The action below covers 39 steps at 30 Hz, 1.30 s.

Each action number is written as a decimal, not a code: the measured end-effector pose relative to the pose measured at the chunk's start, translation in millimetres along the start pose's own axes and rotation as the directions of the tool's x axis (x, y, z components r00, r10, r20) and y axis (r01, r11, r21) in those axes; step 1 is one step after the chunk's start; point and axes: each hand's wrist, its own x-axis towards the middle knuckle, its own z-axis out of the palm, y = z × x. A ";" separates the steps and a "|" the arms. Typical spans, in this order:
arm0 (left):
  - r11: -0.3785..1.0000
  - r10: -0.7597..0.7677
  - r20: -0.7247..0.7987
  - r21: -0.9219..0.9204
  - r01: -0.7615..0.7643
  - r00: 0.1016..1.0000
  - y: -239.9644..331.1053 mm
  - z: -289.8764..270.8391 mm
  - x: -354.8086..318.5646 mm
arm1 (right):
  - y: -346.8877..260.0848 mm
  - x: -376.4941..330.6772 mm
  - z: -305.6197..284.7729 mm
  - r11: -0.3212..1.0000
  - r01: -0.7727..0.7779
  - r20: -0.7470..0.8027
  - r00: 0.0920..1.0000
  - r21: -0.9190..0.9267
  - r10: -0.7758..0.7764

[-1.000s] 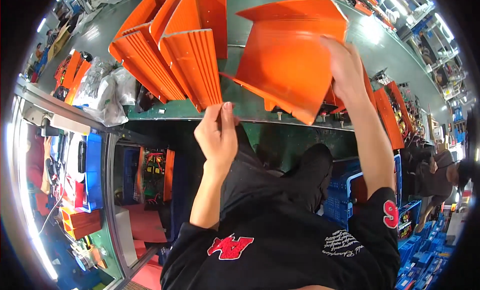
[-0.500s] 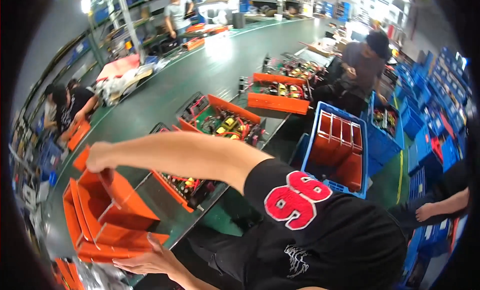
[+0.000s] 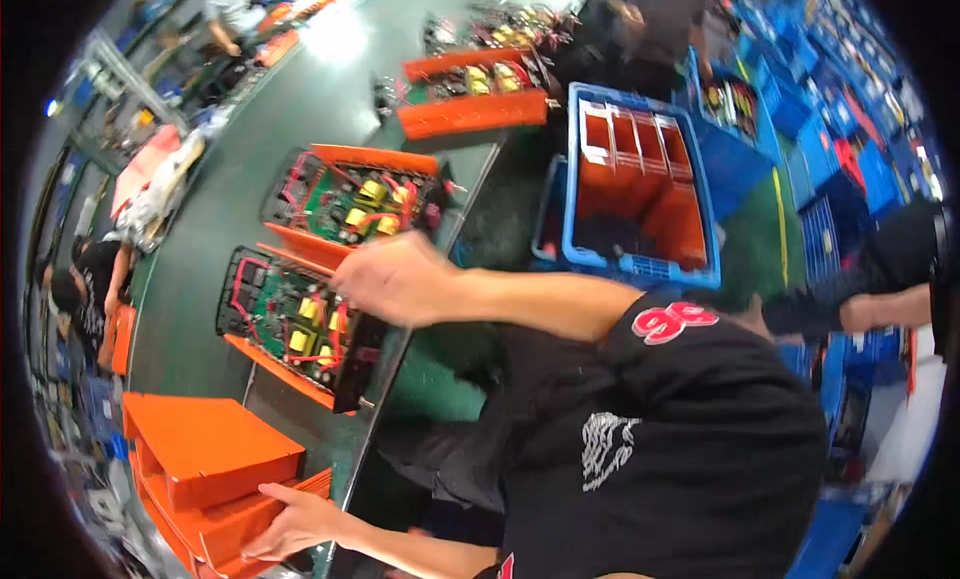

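Note:
Several orange folded metal covers (image 3: 215, 434) are stacked on the workbench at the lower left. My left hand (image 3: 300, 527) rests against the near side of the stack, its fingers stretched out and thumb up. My right hand (image 3: 395, 279) is over the bench edge of a circuit unit (image 3: 295, 319) in an orange casing. Motion smears its fingers, and no grip shows. Green board, yellow blocks and red wires fill the unit. Just beyond it stands a similar open orange-cased unit (image 3: 365, 199).
Another orange-cased unit (image 3: 475, 94) stands farther along the green workbench (image 3: 205, 319). Beside the bench, a blue crate (image 3: 572, 194) contains orange panels. A person (image 3: 660, 19) stands beyond it; others work across the bench. Blue bins (image 3: 725, 164) stand at the right.
My right hand has left the orange covers and swung right to the nearest circuit unit. My left hand stays by the covers. The upper cover now lies flatter on the stack. The view has shifted.

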 end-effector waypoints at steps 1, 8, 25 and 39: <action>0.998 -0.040 -0.019 -0.045 0.039 0.999 3.2 -3.9 -1.3 | 26.3 -26.3 -28.3 0.993 -0.116 -0.189 0.975 0.020 0.118; 0.998 0.066 0.192 -0.010 -0.065 0.979 -7.3 6.7 -63.3 | 157.4 -251.7 -289.9 0.034 -0.712 -0.639 0.648 -0.701 0.415; 0.965 -0.176 0.377 -0.117 0.235 0.910 16.0 30.3 -155.0 | 235.2 -532.0 -442.6 -0.272 -0.778 -0.639 0.206 -0.567 0.741; 0.862 0.092 0.515 -0.470 0.191 0.852 16.7 -57.7 -136.9 | 227.9 -460.3 -471.5 0.156 -0.729 -0.197 0.374 -0.666 0.906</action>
